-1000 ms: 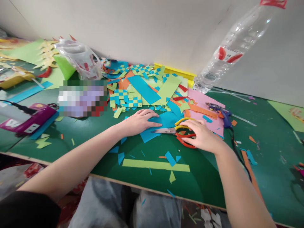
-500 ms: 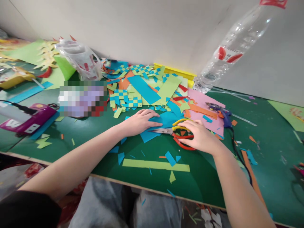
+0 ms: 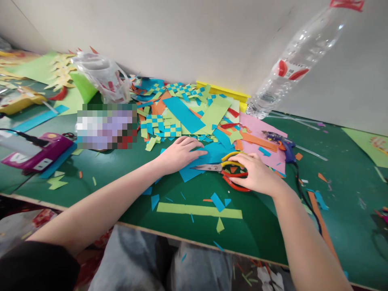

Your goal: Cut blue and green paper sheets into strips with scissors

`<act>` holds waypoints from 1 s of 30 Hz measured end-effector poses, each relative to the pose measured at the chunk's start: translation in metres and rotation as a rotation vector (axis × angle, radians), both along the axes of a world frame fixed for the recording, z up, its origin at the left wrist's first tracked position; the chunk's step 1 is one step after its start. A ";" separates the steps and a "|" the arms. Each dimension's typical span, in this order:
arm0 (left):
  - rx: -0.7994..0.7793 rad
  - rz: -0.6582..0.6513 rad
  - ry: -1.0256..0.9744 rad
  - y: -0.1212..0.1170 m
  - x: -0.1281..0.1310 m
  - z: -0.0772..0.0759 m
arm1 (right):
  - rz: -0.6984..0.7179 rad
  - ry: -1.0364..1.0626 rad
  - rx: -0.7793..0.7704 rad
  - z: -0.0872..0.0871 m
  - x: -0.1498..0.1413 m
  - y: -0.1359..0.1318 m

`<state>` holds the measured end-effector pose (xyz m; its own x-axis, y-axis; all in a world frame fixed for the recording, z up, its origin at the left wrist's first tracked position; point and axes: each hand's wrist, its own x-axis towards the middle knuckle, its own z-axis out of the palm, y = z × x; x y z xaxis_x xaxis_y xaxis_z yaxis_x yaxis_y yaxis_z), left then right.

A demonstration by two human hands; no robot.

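Note:
My right hand (image 3: 257,171) grips the scissors (image 3: 209,167), which have one yellow and one red handle. Their blades look nearly closed and point left over the blue paper (image 3: 216,150). Thumb and fingers are in or around the handle loops. My left hand (image 3: 183,154) lies flat on the blue paper just left of the blade tips, its fingers stretched out and the thumb apart. Nearer to me on the green table lie a light green paper strip (image 3: 194,210) and a small blue piece (image 3: 217,202).
Behind my hands is a pile of paper strips and woven blue-green pieces (image 3: 154,124). A plastic bottle (image 3: 291,68) leans by the wall. A glue gun (image 3: 286,149) rests on pink paper (image 3: 257,125). At left are a purple power strip (image 3: 39,151) and a bagged cup (image 3: 104,76).
Almost nothing differs. My left thumb has shifted slightly away from the blades, and the scissors have moved a little to the right.

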<state>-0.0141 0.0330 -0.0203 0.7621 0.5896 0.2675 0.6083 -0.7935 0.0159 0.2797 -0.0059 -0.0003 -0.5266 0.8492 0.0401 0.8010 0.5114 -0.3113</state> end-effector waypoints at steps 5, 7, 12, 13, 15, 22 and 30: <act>-0.040 -0.106 -0.065 0.003 -0.011 0.010 | -0.010 -0.017 -0.019 0.000 0.003 0.001; -0.071 -0.146 -0.024 0.003 -0.018 0.013 | -0.007 -0.019 -0.014 0.001 0.003 0.001; -0.094 -0.074 0.073 0.004 -0.026 0.011 | -0.001 -0.010 0.001 0.005 0.003 0.002; -0.092 -0.052 0.082 0.004 -0.026 0.010 | -0.010 -0.011 0.003 0.004 0.004 0.002; -0.091 -0.018 0.099 0.004 -0.025 0.007 | -0.018 -0.014 0.006 0.004 0.005 0.002; -0.092 0.012 0.087 0.003 -0.017 0.001 | -0.008 -0.010 0.013 0.003 0.005 0.002; -0.128 -0.084 0.020 0.003 -0.011 0.002 | -0.007 -0.023 0.021 0.004 0.003 0.002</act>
<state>-0.0248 0.0355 -0.0185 0.8145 0.5519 0.1787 0.5411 -0.8338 0.1093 0.2831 -0.0041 0.0038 -0.5215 0.8520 0.0460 0.8114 0.5119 -0.2822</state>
